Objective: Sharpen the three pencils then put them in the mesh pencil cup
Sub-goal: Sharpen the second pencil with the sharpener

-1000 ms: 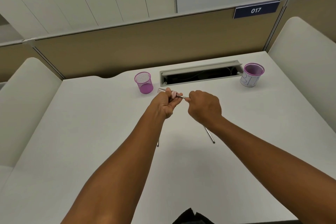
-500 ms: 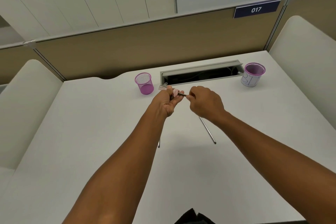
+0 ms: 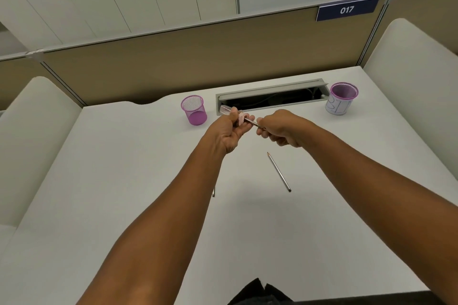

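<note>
Above counter [image 3: 128,181]: left hand [image 3: 226,131] gripping sharpener [image 3: 231,113], right hand [image 3: 282,129] pinching pencil [image 3: 253,123]; over-twisting risking snapped lead, loosening grip dropping both.

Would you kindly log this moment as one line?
left hand grips sharpener | right hand holds pencil in it | second pencil on desk | mesh cup empty

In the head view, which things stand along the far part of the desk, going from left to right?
Mesh pencil cup → left hand holding the sharpener → pencil between the hands → right hand → labelled cup.
</note>
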A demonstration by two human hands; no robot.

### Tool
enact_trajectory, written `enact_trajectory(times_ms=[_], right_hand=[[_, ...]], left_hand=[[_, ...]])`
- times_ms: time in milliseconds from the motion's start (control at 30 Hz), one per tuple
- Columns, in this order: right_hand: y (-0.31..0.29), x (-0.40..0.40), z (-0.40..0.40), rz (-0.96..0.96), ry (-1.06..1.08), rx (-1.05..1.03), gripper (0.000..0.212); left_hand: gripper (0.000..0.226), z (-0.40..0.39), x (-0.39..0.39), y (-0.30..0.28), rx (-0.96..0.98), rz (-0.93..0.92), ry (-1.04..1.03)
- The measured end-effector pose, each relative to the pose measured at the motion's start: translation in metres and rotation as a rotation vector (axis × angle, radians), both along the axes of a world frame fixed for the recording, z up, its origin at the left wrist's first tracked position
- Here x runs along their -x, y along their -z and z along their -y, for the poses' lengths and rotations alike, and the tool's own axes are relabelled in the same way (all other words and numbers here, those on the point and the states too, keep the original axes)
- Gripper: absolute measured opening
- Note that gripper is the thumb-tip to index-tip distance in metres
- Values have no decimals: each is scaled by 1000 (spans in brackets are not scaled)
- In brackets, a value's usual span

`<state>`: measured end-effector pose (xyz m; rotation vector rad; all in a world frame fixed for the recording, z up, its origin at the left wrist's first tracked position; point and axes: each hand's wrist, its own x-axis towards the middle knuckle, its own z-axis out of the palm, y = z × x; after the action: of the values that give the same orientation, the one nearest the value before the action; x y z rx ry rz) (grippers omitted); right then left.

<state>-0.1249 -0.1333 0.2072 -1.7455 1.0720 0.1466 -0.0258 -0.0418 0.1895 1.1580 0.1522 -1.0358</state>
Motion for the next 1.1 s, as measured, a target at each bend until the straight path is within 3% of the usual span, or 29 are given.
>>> enact_trajectory(times_ms=[100, 233, 333, 400, 433, 533, 600, 667, 833, 1100], right_hand=[[7, 3, -6, 19, -162, 324, 41], [24, 11, -19, 87, -239, 979, 18], [30, 16, -26, 80, -284, 1163, 18], [28, 14, -25, 25, -245, 1026, 20], [25, 11, -22, 8, -188, 852, 23], [7, 5, -12, 105, 91, -31, 34], [-1, 8, -7, 115, 180, -369, 38], [-2, 10, -7, 99, 136, -373, 39], [11, 15, -12, 96, -44, -16, 38], [30, 20, -14, 154, -113, 226, 34]], left_hand=[[35, -2, -4, 1, 0, -15, -42], [40, -3, -1, 3, -3, -15, -64], [35, -2, 1, 2, -1, -7, -56], [29, -4, 0, 2, 18, -12, -28], [27, -5, 0, 2, 33, -23, -18], [23, -8, -1, 2, 60, -32, 4], [23, -8, -1, 3, 63, -15, 24], [22, -9, -2, 3, 60, -14, 18], [25, -13, -6, 7, 61, -45, -63], [28, -16, -5, 12, 18, -21, -47]])
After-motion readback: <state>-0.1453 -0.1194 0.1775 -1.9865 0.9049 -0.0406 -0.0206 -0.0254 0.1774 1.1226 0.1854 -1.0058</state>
